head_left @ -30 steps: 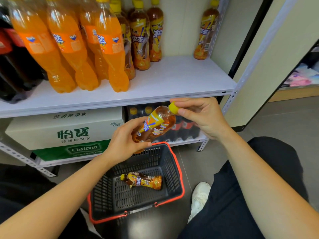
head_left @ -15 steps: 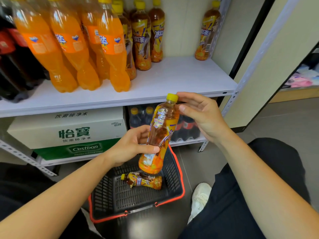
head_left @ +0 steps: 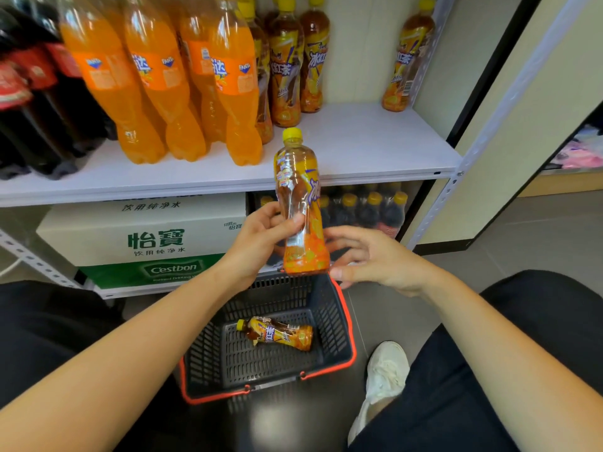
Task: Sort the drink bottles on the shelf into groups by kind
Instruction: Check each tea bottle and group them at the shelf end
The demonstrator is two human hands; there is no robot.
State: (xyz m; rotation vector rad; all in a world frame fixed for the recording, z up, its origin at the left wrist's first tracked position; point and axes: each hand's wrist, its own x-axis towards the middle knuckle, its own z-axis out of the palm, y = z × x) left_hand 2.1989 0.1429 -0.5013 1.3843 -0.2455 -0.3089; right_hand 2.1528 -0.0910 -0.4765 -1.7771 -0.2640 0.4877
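1. White board forms the shelf [head_left: 375, 148], the landmark for all that follows; its right half lies mostly bare.
2. Under the shelf's left part, a white water carton [head_left: 146, 233] sits on a green carton [head_left: 156, 270]. Under its right part stands a pack of dark bottles [head_left: 368, 210] with yellow caps.
3. Below and in front of the shelf, a dark basket [head_left: 329, 321] with a red rim rests on the floor.
4. On the shelf's far left stand cola bottles [head_left: 29, 102], and beside them, toward the middle, orange soda bottles [head_left: 156, 93].
5. On the shelf behind the soda, just right of it, stands a group of iced tea bottles [head_left: 287, 76]. A lone tea bottle [head_left: 406, 63] stands at the shelf's far right, well apart from that group.
6. Just before the shelf's front edge, the held tea bottle [head_left: 300, 203] is upright, with its yellow cap level with the board.
7. At that edge the left hand [head_left: 261, 239] grasps the held bottle round its waist, thumb across the front. The right hand [head_left: 375, 256] is just beside the bottle's base, with its fingers loose and spread and grasping nothing. Whether it touches the base cannot be told.
8. Beneath the shelf, a second small tea bottle [head_left: 277, 332] lies on its side in the basket.
9. The step in hand looks like placing this tea. The next move calls for lifting it over the shelf's edge and standing it beside the tea group, clear of the soda.
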